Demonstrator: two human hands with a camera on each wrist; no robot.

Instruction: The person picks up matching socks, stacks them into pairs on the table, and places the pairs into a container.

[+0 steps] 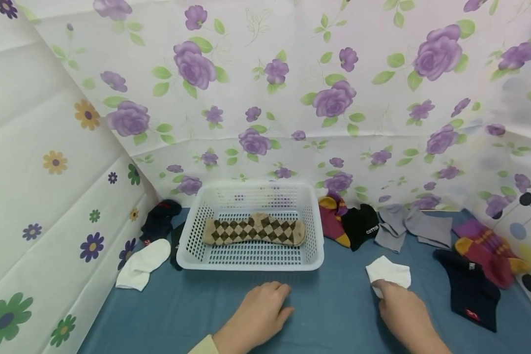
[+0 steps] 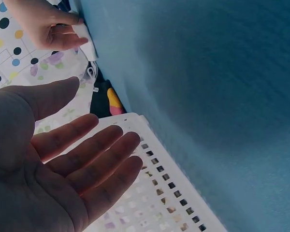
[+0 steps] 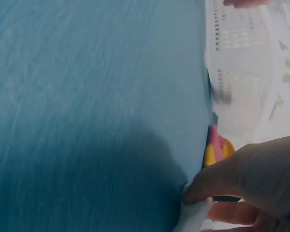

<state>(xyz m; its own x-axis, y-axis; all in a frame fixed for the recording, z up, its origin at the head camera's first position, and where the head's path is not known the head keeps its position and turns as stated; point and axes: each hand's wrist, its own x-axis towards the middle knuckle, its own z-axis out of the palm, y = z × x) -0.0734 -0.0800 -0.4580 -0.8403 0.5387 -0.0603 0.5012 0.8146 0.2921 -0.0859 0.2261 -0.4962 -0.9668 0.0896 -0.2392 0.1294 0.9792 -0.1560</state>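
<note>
My right hand (image 1: 404, 312) pinches the near edge of a white sock (image 1: 391, 273) on the blue cloth, right of the basket. In the right wrist view the thumb (image 3: 203, 186) presses on the sock from one side, fingers on the other. My left hand (image 1: 261, 312) is held before the basket's near rim with nothing in it; its loosely bent fingers (image 2: 99, 169) show in the left wrist view. The white plastic basket (image 1: 250, 267) contains brown-and-beige argyle socks (image 1: 254, 231) lying lengthwise. Another white sock (image 1: 143, 264) lies at the left.
Dark socks (image 1: 160, 220) lie left of the basket. To its right are a maroon-and-yellow sock (image 1: 334, 223), a black sock (image 1: 360, 226) and grey socks (image 1: 413, 226). Farther right lie a navy sock (image 1: 471, 290) and more maroon-and-yellow socks (image 1: 491, 250). Flowered sheets (image 1: 265, 98) rise behind and at the left.
</note>
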